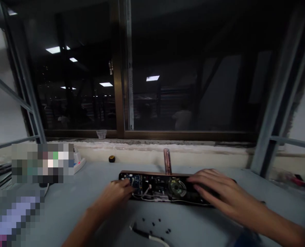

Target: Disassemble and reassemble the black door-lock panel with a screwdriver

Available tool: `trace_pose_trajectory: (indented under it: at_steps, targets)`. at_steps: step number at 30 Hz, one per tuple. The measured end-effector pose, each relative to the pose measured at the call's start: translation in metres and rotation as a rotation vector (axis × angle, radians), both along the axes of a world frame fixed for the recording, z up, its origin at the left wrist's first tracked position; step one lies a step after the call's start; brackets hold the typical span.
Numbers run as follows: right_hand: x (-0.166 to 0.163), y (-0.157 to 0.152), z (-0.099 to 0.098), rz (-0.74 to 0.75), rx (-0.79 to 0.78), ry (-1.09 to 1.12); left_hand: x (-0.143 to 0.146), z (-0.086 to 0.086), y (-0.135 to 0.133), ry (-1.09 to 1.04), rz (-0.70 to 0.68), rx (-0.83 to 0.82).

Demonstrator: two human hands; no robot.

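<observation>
A long black housing [191, 198] lies across the table with its inside facing me. In its left part sits a blue circuit board [137, 183]; right of the middle is a round coil-like part [177, 187], and thin white wires [149, 195] run along the lower side. My left hand [119, 192] is at the left end, fingers pinched together at the board; what lies between the fingertips is hidden. Over the right end, my right hand [219, 190] grips the housing, fingers along the far edge and thumb in front. A copper-coloured post [167, 161] rises behind it.
Several small black pieces [154, 224] and a black-and-white cable [142, 234] lie in front. A small yellow-topped round object [111, 159] and a white power strip [79, 166] are toward the back left. A clear cup [101, 133] stands on the window sill.
</observation>
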State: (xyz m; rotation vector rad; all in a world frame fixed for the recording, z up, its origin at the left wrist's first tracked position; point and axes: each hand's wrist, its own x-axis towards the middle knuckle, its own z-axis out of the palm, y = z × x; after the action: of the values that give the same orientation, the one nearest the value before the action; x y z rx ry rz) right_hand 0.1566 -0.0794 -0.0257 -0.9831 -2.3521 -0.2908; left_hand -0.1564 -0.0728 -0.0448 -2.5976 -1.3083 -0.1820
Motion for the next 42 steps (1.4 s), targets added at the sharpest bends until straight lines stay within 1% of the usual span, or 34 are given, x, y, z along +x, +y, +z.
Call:
trace_pose_trajectory:
  at_steps: [2,4,6,9,12,15,20,22,24,26,29,31,33,35,37,39,42]
  targets:
    - [-0.035,-0.008,0.012,0.111,0.016,-0.101,-0.002,-0.003,0.004,-0.024,-0.016,0.037]
    - [-0.069,-0.011,0.012,0.156,0.03,-0.158,-0.003,-0.006,0.007,-0.063,-0.038,0.07]
    - [-0.096,-0.009,0.002,0.148,0.055,-0.166,-0.004,-0.009,0.009,-0.11,-0.056,0.095]
    - [-0.118,-0.001,-0.02,0.098,0.066,-0.194,-0.004,-0.014,0.01,-0.145,-0.068,0.098]
    - [-0.123,0.004,-0.034,0.1,0.094,-0.229,-0.004,-0.016,0.01,-0.158,-0.078,0.084]
    - [-0.123,0.006,-0.041,0.105,0.152,-0.246,-0.003,-0.016,0.008,-0.218,-0.076,0.081]
    - [-0.117,0.008,-0.054,0.1,0.275,-0.258,-0.001,-0.017,0.009,-0.435,-0.043,0.052]
    - [-0.115,0.009,-0.058,0.089,0.299,-0.281,-0.001,-0.018,0.01,-0.522,-0.044,0.059]
    - [-0.115,0.009,-0.059,0.083,0.289,-0.298,0.0,-0.02,0.011,-0.573,-0.053,0.112]
    - [-0.117,0.009,-0.057,0.084,0.28,-0.304,0.0,-0.02,0.011,-0.575,-0.048,0.206]
    - [-0.125,0.008,-0.055,0.075,0.317,-0.326,-0.001,-0.02,0.011,-0.553,0.017,0.355]
    - [-0.132,0.008,-0.055,0.071,0.337,-0.363,-0.002,-0.021,0.012,-0.564,0.056,0.374]
    - [-0.138,0.007,-0.055,0.055,0.304,-0.398,-0.003,-0.023,0.015,-0.601,0.054,0.278]
    - [-0.142,0.006,-0.054,0.016,0.229,-0.416,-0.004,-0.026,0.02,-0.66,0.044,0.126]
    - [-0.143,0.004,-0.052,-0.019,0.159,-0.418,-0.004,-0.028,0.024,-0.724,0.042,0.026]
    - [-0.141,0.001,-0.049,-0.027,0.113,-0.405,-0.003,-0.029,0.026,-0.775,0.053,0.005]
    - [-0.133,-0.003,-0.046,0.008,0.066,-0.375,0.0,-0.028,0.026,-0.814,0.068,0.013]
